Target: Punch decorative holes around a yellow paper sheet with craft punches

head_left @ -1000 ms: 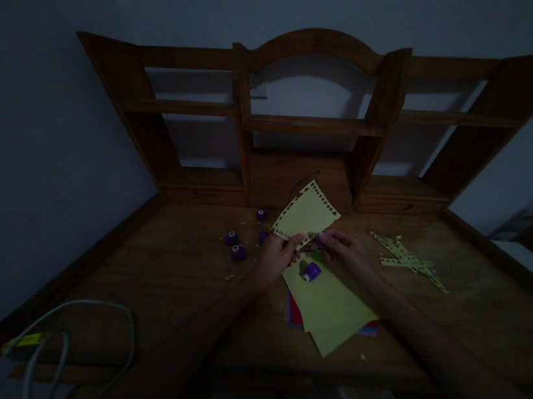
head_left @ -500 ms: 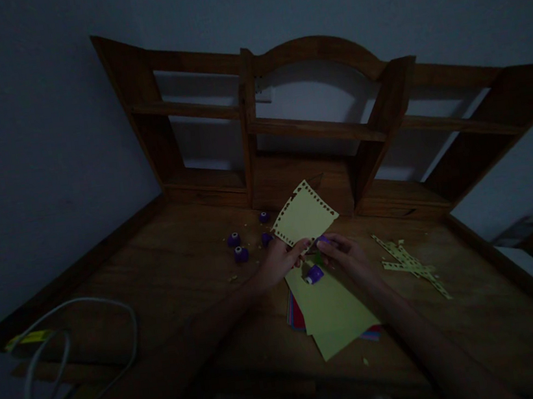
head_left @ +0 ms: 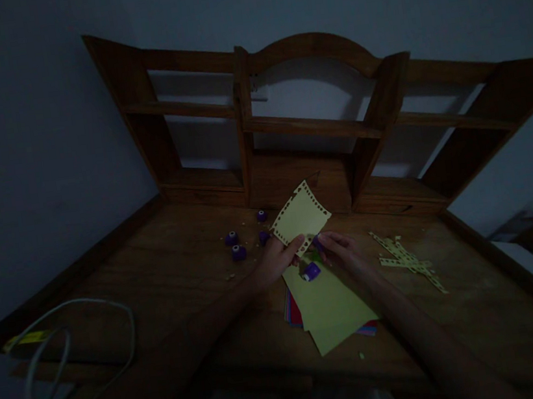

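My left hand (head_left: 278, 258) pinches the lower left edge of a yellow sheet of paper (head_left: 302, 216), whose edges carry rows of small punched holes. At the sheet's lower right corner, my right hand (head_left: 339, 249) is closed on a small purple paper punch (head_left: 318, 243), partly hidden by the fingers. Another purple punch (head_left: 312, 271) lies below the hands on a stack of yellow paper (head_left: 330, 309). Several more, such as this purple punch (head_left: 239, 252), stand on the desk left of my left hand.
Cut yellow strips with holes (head_left: 406, 256) lie crossed at the right on the wooden desk (head_left: 180, 256). Coloured sheets (head_left: 293, 310) show under the yellow paper. A white cable (head_left: 126, 309) loops at the left. A wooden shelf unit (head_left: 310, 125) stands along the back.
The right hand's punch has tilted and shifted slightly at the sheet's lower right corner. My left hand still holds the sheet. The whole view has shifted a little.
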`<state>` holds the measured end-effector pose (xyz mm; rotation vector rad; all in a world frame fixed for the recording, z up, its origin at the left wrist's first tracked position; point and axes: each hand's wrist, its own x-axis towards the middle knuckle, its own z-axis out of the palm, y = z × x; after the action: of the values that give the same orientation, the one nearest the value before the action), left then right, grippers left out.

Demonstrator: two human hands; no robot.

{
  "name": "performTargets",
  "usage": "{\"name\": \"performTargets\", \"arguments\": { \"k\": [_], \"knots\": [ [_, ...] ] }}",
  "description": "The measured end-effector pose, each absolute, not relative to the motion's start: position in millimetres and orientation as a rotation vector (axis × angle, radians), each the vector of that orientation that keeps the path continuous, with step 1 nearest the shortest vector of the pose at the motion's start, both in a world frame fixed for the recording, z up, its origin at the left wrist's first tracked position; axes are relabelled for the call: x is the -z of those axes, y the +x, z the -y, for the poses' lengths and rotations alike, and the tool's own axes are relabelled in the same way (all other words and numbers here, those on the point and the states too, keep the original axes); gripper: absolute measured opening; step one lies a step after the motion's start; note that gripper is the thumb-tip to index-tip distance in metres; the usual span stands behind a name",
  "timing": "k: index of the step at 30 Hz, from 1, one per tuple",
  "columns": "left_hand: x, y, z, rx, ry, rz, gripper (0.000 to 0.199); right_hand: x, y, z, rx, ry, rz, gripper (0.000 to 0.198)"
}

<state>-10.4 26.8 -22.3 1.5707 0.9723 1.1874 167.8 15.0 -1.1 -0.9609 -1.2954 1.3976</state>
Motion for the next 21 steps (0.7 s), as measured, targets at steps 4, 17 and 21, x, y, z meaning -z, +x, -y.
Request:
{"name": "performTargets", "arguments": {
  "k": [4,17,21],
  "knots": [
    [21.7,-10.7,-25.6,-1.182,1.634,-1.053,0.034,0.8,168.3,-15.0,-1.416,-0.949,1.297,0.027],
    [17.8,-10.2,-20.6,-1.177,1.774,-1.098,0.033,-4.6,167.1,-11.9,-1.396,-0.989,1.322,0.028],
    [16.2,-9.8,-18.7,-1.158,1.760,-1.012,0.032,1.2,168.4,-13.8,-1.429,-0.940,1.314,0.025]
  ]
}}
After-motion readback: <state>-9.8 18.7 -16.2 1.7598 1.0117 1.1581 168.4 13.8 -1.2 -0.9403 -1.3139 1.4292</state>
